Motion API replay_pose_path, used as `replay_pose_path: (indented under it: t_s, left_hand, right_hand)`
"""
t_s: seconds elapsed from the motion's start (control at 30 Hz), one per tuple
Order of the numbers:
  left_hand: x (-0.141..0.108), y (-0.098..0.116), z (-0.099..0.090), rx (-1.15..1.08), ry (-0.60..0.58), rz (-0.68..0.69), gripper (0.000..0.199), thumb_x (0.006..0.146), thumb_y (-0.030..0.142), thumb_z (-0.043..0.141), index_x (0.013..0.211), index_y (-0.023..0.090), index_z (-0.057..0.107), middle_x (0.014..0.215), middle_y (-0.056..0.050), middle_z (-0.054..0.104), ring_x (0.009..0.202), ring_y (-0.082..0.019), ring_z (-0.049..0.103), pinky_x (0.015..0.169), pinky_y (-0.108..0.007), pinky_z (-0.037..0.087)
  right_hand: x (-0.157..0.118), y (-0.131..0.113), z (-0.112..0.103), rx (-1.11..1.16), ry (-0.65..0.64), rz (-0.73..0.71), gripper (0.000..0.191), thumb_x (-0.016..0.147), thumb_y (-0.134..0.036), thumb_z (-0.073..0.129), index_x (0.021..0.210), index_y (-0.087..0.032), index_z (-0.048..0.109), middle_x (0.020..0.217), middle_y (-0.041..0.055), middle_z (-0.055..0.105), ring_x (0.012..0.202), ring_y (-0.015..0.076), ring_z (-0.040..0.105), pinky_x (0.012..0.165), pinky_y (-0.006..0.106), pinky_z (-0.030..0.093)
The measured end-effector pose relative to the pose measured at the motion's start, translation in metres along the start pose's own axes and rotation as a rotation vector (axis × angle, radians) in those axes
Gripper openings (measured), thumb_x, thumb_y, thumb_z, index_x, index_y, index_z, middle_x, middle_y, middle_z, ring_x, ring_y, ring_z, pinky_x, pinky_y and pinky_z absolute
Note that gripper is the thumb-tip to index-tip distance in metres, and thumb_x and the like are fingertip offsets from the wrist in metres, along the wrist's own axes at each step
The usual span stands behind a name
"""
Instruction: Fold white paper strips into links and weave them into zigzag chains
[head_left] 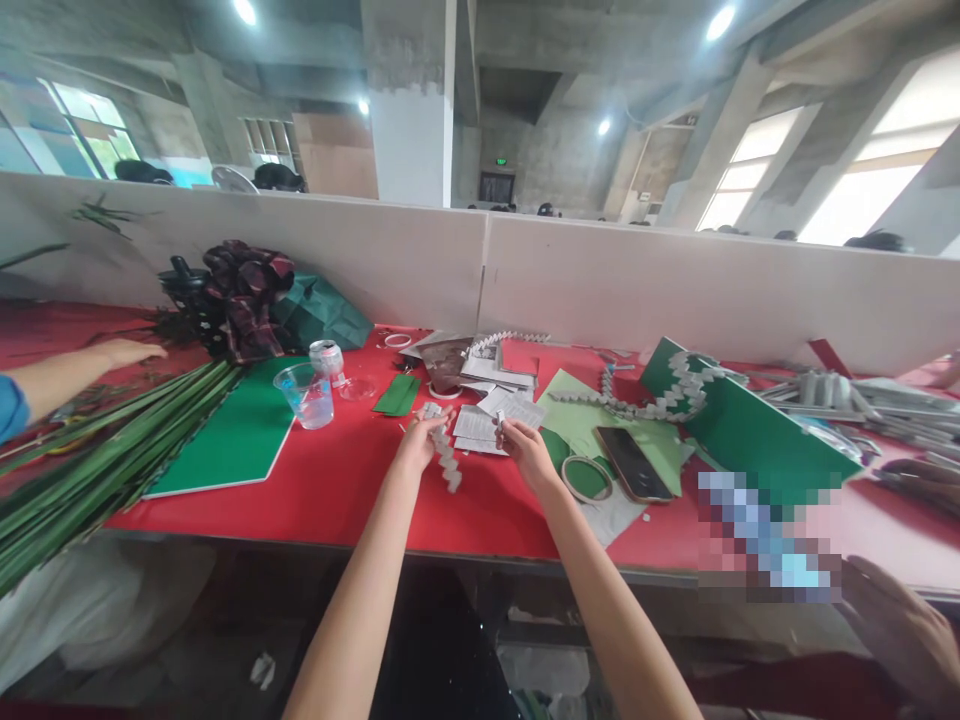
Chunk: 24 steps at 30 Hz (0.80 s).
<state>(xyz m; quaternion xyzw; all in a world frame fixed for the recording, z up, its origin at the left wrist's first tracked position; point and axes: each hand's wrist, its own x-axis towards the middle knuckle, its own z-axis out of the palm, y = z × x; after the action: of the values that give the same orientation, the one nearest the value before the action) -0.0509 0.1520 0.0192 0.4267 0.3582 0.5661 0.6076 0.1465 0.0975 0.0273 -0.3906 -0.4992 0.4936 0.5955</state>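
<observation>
My left hand (pixel 422 440) is closed on one end of a short zigzag chain of folded paper (pixel 448 462), which hangs down over the red table. My right hand (pixel 527 452) pinches a small folded piece of paper (pixel 501 420) between thumb and fingertips. The two hands are apart, and a pile of printed paper sheets (pixel 480 430) lies between and behind them. A longer folded-paper chain (pixel 630 408) runs across light green paper (pixel 570 398) to the right. Beside my right hand are a roll of tape (pixel 587 480) and a dark phone (pixel 634 463).
A plastic cup (pixel 309 408) and a can (pixel 325 358) stand left on the red table (pixel 337 490). Green boards (pixel 225 440) and long green leaves (pixel 127 440) lie further left. Another person's hand (pixel 124 353) reaches in there; another hand (pixel 900 620) is at lower right. A partition (pixel 637 280) closes the back.
</observation>
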Motion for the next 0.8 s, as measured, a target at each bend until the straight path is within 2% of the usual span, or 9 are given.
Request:
replay_pose_path:
  t_s: [0.07, 0.13, 0.27, 0.37, 0.47, 0.53, 0.63, 0.7, 0.8]
  left_hand:
    - [0.003, -0.001, 0.009, -0.218, -0.126, -0.094, 0.037, 0.071, 0.014, 0.061, 0.108, 0.016, 0.057, 0.095, -0.009, 0.067, 0.082, -0.016, 0.064, 0.066, -0.025, 0.050]
    - [0.002, -0.005, 0.016, -0.328, -0.136, -0.155, 0.035, 0.073, 0.014, 0.059, 0.109, 0.016, 0.057, 0.087, -0.007, 0.067, 0.072, -0.015, 0.063, 0.062, -0.026, 0.050]
    - [-0.004, -0.010, 0.024, -0.323, -0.112, -0.275, 0.023, 0.076, 0.019, 0.056, 0.099, 0.015, 0.060, 0.067, -0.002, 0.060, 0.055, -0.012, 0.055, 0.054, -0.025, 0.046]
    - [-0.007, -0.009, 0.025, -0.302, -0.186, -0.325, 0.024, 0.077, 0.023, 0.050, 0.095, 0.012, 0.061, 0.068, -0.006, 0.062, 0.055, -0.014, 0.056, 0.052, -0.027, 0.045]
    - [-0.009, -0.006, 0.026, -0.312, -0.237, -0.352, 0.028, 0.076, 0.020, 0.045, 0.095, 0.011, 0.062, 0.078, -0.010, 0.067, 0.064, -0.017, 0.062, 0.057, -0.029, 0.047]
    - [-0.011, -0.007, 0.027, -0.285, -0.221, -0.362, 0.024, 0.075, 0.017, 0.047, 0.093, 0.012, 0.061, 0.079, -0.010, 0.068, 0.066, -0.017, 0.063, 0.057, -0.028, 0.046]
    - [-0.015, -0.011, 0.030, -0.193, -0.208, -0.310, 0.023, 0.071, 0.014, 0.056, 0.093, 0.014, 0.060, 0.082, -0.008, 0.068, 0.065, -0.015, 0.062, 0.054, -0.025, 0.043]
    - [-0.018, -0.014, 0.032, -0.144, -0.205, -0.248, 0.032, 0.068, 0.011, 0.061, 0.099, 0.016, 0.059, 0.084, -0.005, 0.068, 0.065, -0.013, 0.061, 0.054, -0.023, 0.042]
    - [-0.020, -0.015, 0.033, -0.144, -0.187, -0.231, 0.039, 0.069, 0.013, 0.061, 0.108, 0.017, 0.058, 0.083, -0.002, 0.067, 0.063, -0.011, 0.059, 0.054, -0.022, 0.042]
  right_hand:
    - [0.000, 0.000, -0.001, 0.026, -0.001, 0.012, 0.032, 0.074, -0.049, 0.065, 0.079, -0.018, 0.060, 0.071, 0.0038, 0.059, 0.062, 0.0141, 0.053, 0.060, 0.027, 0.047]
    - [0.000, 0.001, -0.001, 0.024, -0.008, 0.016, 0.030, 0.076, -0.048, 0.063, 0.080, -0.019, 0.058, 0.072, 0.0036, 0.058, 0.062, 0.0141, 0.054, 0.059, 0.026, 0.047]
    - [0.002, 0.004, -0.002, -0.032, 0.001, 0.027, 0.030, 0.078, -0.050, 0.058, 0.079, -0.020, 0.053, 0.074, 0.0041, 0.060, 0.063, 0.0149, 0.056, 0.060, 0.027, 0.047]
    - [0.002, 0.005, -0.003, -0.008, 0.020, 0.037, 0.030, 0.076, -0.049, 0.059, 0.080, -0.021, 0.053, 0.076, 0.0042, 0.062, 0.064, 0.0158, 0.059, 0.062, 0.029, 0.049]
    - [0.001, 0.004, -0.004, 0.027, 0.038, 0.036, 0.028, 0.074, -0.047, 0.062, 0.081, -0.021, 0.055, 0.080, 0.0049, 0.064, 0.068, 0.0175, 0.062, 0.066, 0.031, 0.051]
    - [0.000, 0.004, -0.004, -0.008, 0.063, 0.008, 0.028, 0.075, -0.047, 0.062, 0.081, -0.020, 0.057, 0.082, 0.0055, 0.064, 0.071, 0.0184, 0.063, 0.070, 0.032, 0.052]
    - [0.000, 0.006, -0.004, -0.198, 0.189, -0.110, 0.031, 0.077, -0.049, 0.060, 0.081, -0.019, 0.060, 0.080, 0.0057, 0.065, 0.074, 0.0193, 0.062, 0.072, 0.033, 0.051]
    - [0.000, 0.009, -0.004, -0.338, 0.268, -0.197, 0.032, 0.078, -0.049, 0.057, 0.085, -0.018, 0.061, 0.078, 0.0053, 0.065, 0.074, 0.0194, 0.061, 0.072, 0.032, 0.050]
    - [-0.002, 0.009, -0.003, -0.512, 0.245, -0.279, 0.030, 0.082, -0.047, 0.053, 0.088, -0.019, 0.061, 0.079, 0.0050, 0.066, 0.073, 0.0194, 0.061, 0.071, 0.031, 0.049]
